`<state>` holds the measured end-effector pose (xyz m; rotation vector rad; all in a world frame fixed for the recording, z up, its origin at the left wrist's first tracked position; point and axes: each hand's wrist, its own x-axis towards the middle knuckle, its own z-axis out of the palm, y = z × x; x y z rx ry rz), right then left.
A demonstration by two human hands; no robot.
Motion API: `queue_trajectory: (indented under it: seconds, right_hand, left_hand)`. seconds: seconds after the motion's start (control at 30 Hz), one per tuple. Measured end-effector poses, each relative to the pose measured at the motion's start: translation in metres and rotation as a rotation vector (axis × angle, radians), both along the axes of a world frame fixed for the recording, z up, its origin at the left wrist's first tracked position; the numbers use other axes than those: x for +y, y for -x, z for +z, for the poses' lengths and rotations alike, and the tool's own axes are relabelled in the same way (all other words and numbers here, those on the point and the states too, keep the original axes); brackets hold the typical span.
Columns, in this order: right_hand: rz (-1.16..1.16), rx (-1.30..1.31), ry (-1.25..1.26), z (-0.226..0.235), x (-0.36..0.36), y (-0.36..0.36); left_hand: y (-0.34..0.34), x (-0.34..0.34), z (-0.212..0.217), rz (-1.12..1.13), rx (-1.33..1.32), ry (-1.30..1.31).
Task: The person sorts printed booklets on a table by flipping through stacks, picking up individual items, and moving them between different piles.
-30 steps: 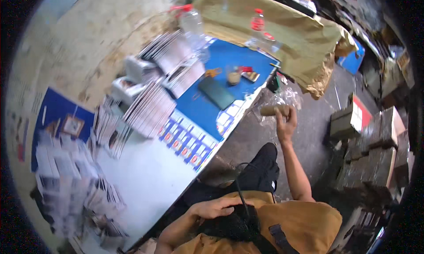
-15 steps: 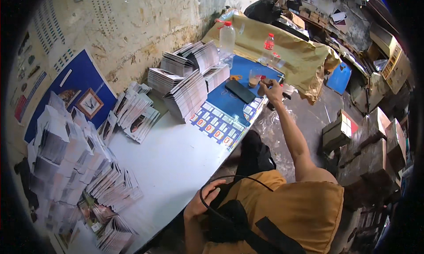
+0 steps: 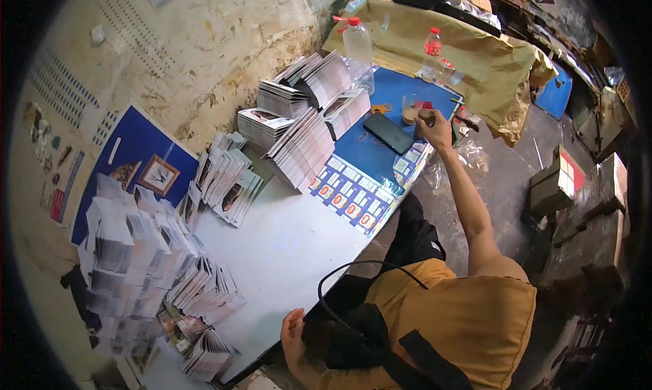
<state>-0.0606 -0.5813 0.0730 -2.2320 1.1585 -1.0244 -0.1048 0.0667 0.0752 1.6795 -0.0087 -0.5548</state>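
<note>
My right hand [image 3: 435, 127] reaches over the far right edge of the table, its fingers curled together just beside a clear cup [image 3: 409, 110] holding a little brown drink. Whatever those fingers hold, if anything, I cannot make out. A dark phone [image 3: 388, 133] lies flat left of that hand, with a small orange item [image 3: 381, 109] behind it. Low at the table's near edge, my left hand [image 3: 293, 329] is raised beside my body, fingers loosely apart and nothing in them. A black cord [image 3: 326, 281] loops over my lap near it.
Several stacks of folded printed sheets [image 3: 299, 145] stand along the wall, with more piled at the left [image 3: 129, 254]. A large clear bottle [image 3: 357, 47] and a smaller red-capped bottle [image 3: 432, 47] are at the back. Cardboard boxes [image 3: 587, 220] sit on the floor at right.
My left hand has moved down and away from the black cord. My right hand stays beside the cup, with its fingers still curled. The whole view has shifted slightly.
</note>
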Motion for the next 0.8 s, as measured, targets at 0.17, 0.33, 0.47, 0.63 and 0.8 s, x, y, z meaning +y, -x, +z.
queue_trajectory:
  seconds: [0.17, 0.33, 0.47, 0.63, 0.8]
  right_hand:
    - [0.056, -0.061, 0.068, -0.012, -0.011, -0.001]
    - [0.037, -0.094, -0.045, 0.021, 0.0, 0.0]
    - [0.019, 0.113, 0.138, 0.056, -0.026, -0.017]
    - [0.042, 0.659, 0.17, 0.067, -0.042, -0.057]
    - [0.072, 0.846, 0.18, 0.046, -0.055, -0.076]
  left_hand:
    - [-0.002, 0.003, 0.006, 0.177, 0.021, 0.009]
    - [-0.035, -0.012, 0.025, 0.105, -0.095, -0.046]
    - [-0.074, -0.04, 0.032, 0.233, -0.399, 0.009]
    - [-0.179, -0.099, 0.009, 0.508, -0.529, 0.331]
    - [-0.283, -0.135, -0.046, 0.458, -0.538, 0.285]
